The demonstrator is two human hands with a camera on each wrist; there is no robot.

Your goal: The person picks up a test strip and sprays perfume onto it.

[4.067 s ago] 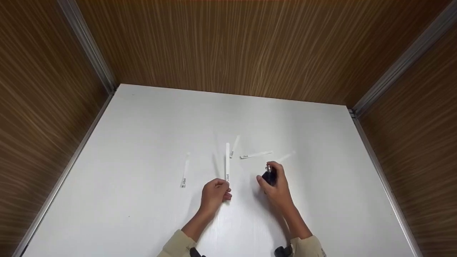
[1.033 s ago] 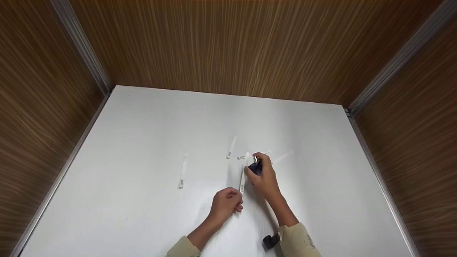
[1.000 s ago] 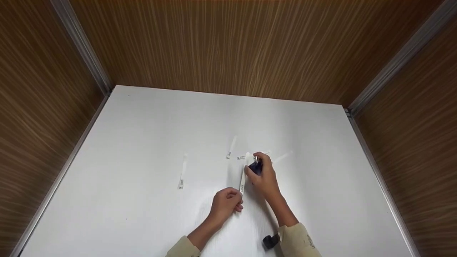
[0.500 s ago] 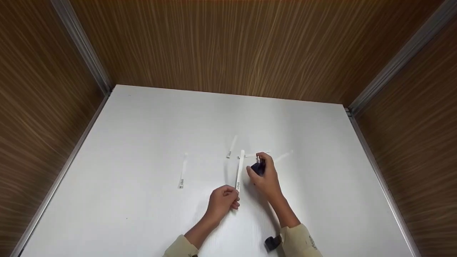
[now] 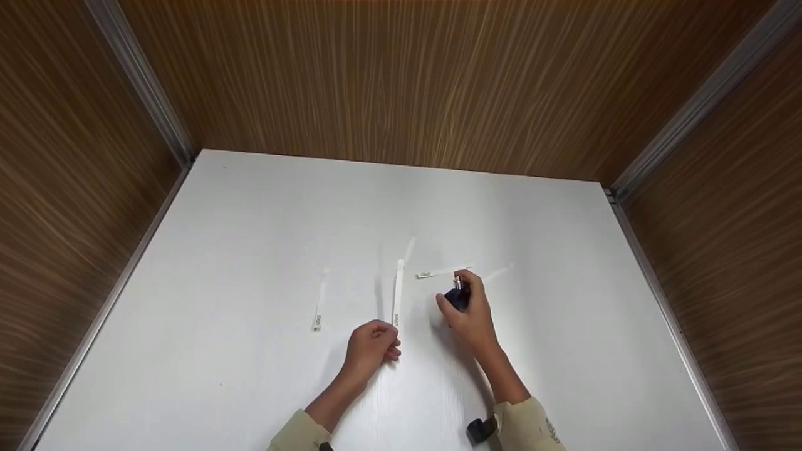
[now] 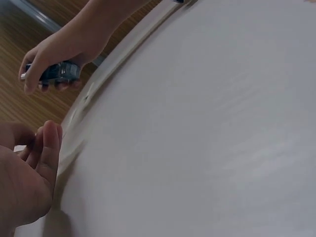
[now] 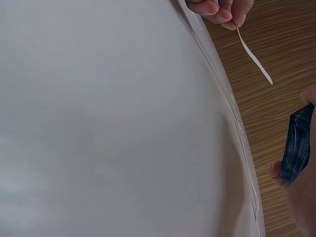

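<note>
My left hand (image 5: 387,343) pinches the lower end of a thin white paper strip (image 5: 398,291), which stands up off the white table (image 5: 250,238). The right wrist view shows the same pinch, left hand (image 7: 222,9) on the strip (image 7: 254,55). A short way to its right, my right hand (image 5: 462,299) grips a small dark blue bottle (image 5: 457,297) with a silver top. That bottle (image 6: 58,72) also shows in the left wrist view, and the right wrist view catches the bottle (image 7: 295,149) at its edge. Strip and bottle are apart.
Several more white strips lie flat on the table: one at the left (image 5: 320,304), one behind the bottle (image 5: 442,272), another to its right (image 5: 501,274). Wood-grain walls (image 5: 401,81) enclose the table on three sides.
My left hand has carried the strip leftward, away from the bottle it was held beside a second ago. The right hand with the bottle has barely shifted.
</note>
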